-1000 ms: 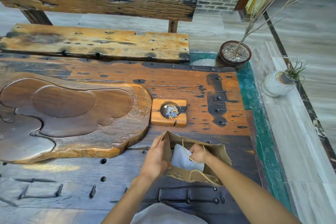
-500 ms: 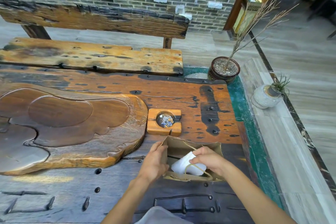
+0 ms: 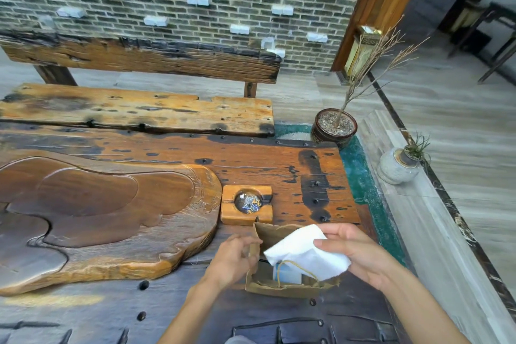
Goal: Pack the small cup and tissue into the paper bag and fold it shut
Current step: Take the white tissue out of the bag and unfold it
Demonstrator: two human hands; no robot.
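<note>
A brown paper bag (image 3: 275,234) stands open on the dark front part of the wooden table. My left hand (image 3: 233,258) grips the bag's left wall. My right hand (image 3: 356,253) pinches a white tissue (image 3: 303,253) and holds it over the bag's mouth, above the rim. Under the tissue, inside the bag, a pale white-blue object (image 3: 287,274) shows; whether it is the small cup I cannot tell. A twine handle (image 3: 296,265) arcs over the near rim.
A square wooden ashtray (image 3: 229,211) with bits in its bowl sits just behind the bag. A large carved wooden tea tray (image 3: 92,204) fills the table's left. The table's right edge lies close to my right hand, with a potted twig (image 3: 333,127) beyond.
My right hand rose from inside the bag, lifting the tissue up above the rim. My left hand kept its hold on the bag's left wall. The camera tilted upward.
</note>
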